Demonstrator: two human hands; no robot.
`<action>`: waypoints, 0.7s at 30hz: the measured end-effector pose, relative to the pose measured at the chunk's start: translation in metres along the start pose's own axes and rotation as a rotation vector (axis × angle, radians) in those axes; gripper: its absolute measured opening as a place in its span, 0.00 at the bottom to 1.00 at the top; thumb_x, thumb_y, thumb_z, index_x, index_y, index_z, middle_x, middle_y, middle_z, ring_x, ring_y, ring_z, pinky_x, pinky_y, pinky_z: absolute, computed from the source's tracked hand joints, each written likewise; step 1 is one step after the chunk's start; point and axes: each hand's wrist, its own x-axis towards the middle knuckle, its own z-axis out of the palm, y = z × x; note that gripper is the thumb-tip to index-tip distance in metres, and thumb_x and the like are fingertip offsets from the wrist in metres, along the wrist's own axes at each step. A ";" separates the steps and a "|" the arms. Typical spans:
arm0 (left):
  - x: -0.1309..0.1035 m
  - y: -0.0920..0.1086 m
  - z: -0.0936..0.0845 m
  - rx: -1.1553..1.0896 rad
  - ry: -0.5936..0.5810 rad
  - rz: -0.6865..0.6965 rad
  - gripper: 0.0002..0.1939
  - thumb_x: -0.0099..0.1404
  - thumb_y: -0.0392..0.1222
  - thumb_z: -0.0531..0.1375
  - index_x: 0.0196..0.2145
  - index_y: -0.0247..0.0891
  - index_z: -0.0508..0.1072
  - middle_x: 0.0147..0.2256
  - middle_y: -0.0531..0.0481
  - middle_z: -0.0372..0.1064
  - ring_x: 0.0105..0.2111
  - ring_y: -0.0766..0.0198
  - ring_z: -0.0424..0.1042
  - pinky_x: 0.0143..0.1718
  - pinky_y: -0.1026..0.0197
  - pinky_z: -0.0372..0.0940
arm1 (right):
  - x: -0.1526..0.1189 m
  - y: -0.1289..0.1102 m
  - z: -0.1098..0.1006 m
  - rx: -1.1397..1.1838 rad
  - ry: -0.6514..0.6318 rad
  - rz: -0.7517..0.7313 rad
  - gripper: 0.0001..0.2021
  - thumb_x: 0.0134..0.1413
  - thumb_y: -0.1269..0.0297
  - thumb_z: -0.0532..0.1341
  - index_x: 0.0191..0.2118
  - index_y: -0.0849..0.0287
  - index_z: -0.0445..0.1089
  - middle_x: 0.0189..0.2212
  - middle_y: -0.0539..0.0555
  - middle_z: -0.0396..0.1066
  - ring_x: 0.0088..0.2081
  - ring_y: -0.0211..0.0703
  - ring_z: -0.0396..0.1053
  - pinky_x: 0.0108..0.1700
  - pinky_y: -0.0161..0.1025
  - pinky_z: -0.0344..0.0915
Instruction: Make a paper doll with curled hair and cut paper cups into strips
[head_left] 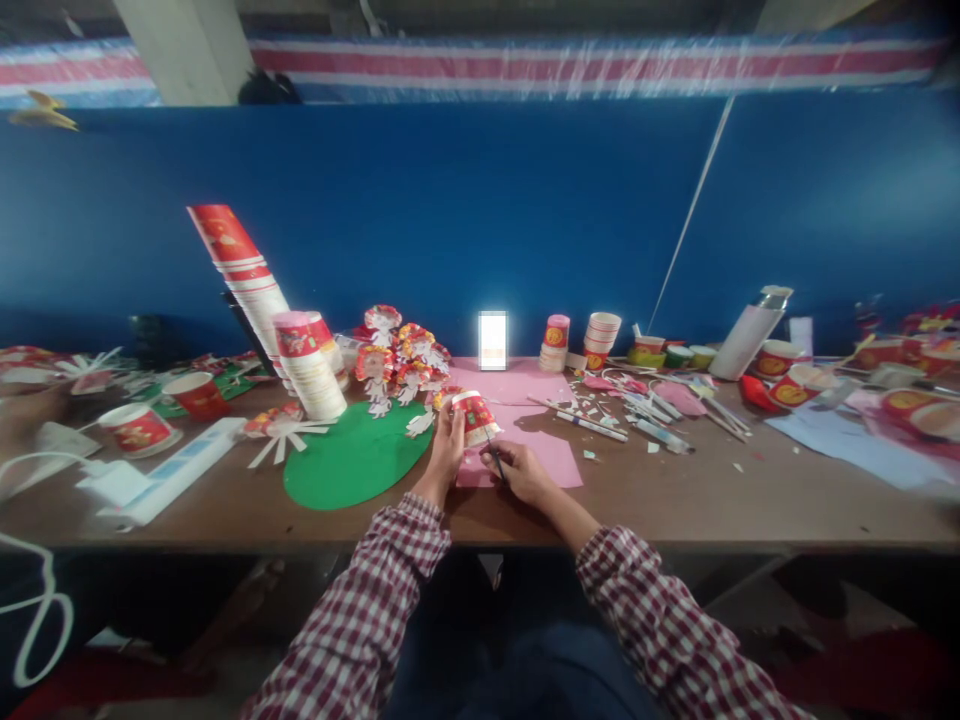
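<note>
In the head view my left hand (448, 445) is wrapped around a red and white paper cup (472, 412), held tilted over the pink paper (555, 458). My right hand (523, 470) is closed on a dark, slim pen-like tool (495, 458). The tool's upper end is at the cup's lower rim; whether it touches is too small to tell. To the left of my left hand lies a green paper oval (352, 465). Behind it stands a cluster of paper cut-out figures (405, 355) with red and yellow tops.
A tall leaning cup stack (251, 275) and a shorter stack (309, 365) stand left, near a white power strip (180, 475). Pens and paper scraps (652, 405) litter the right side. A bright phone-like screen (493, 340) is at the back; a flask (750, 330) leans at right.
</note>
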 end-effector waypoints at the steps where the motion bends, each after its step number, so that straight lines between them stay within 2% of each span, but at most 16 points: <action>1: -0.001 0.001 0.000 0.012 0.007 0.015 0.26 0.67 0.55 0.49 0.57 0.37 0.58 0.54 0.38 0.60 0.56 0.57 0.60 0.57 0.55 0.57 | 0.000 -0.001 0.000 0.017 0.005 0.001 0.17 0.50 0.49 0.60 0.34 0.61 0.68 0.20 0.47 0.62 0.21 0.33 0.60 0.23 0.31 0.57; 5: -0.002 0.004 0.002 0.052 -0.009 0.056 0.25 0.67 0.54 0.49 0.56 0.36 0.59 0.53 0.38 0.62 0.55 0.56 0.62 0.56 0.53 0.58 | 0.001 -0.001 0.000 0.041 0.028 0.022 0.18 0.49 0.50 0.61 0.35 0.61 0.69 0.19 0.47 0.61 0.21 0.33 0.60 0.22 0.30 0.57; 11: -0.001 0.003 0.001 0.077 -0.011 0.036 0.25 0.67 0.54 0.49 0.55 0.37 0.59 0.53 0.41 0.62 0.54 0.58 0.63 0.54 0.56 0.60 | 0.001 0.000 -0.001 0.034 0.034 0.013 0.17 0.50 0.49 0.60 0.33 0.61 0.68 0.17 0.45 0.59 0.19 0.31 0.57 0.21 0.30 0.55; 15: -0.001 0.003 0.001 0.071 -0.008 0.043 0.24 0.67 0.53 0.49 0.56 0.37 0.59 0.54 0.40 0.61 0.54 0.57 0.63 0.55 0.54 0.59 | -0.001 -0.004 -0.001 0.056 0.032 -0.003 0.17 0.50 0.50 0.61 0.33 0.62 0.69 0.17 0.46 0.60 0.18 0.31 0.56 0.20 0.30 0.54; 21: -0.003 0.008 0.003 0.087 -0.004 0.021 0.24 0.67 0.51 0.49 0.55 0.36 0.61 0.52 0.38 0.63 0.55 0.54 0.62 0.55 0.51 0.60 | 0.000 -0.003 0.000 0.161 0.044 0.064 0.19 0.46 0.49 0.63 0.34 0.62 0.69 0.17 0.45 0.60 0.18 0.31 0.57 0.21 0.30 0.56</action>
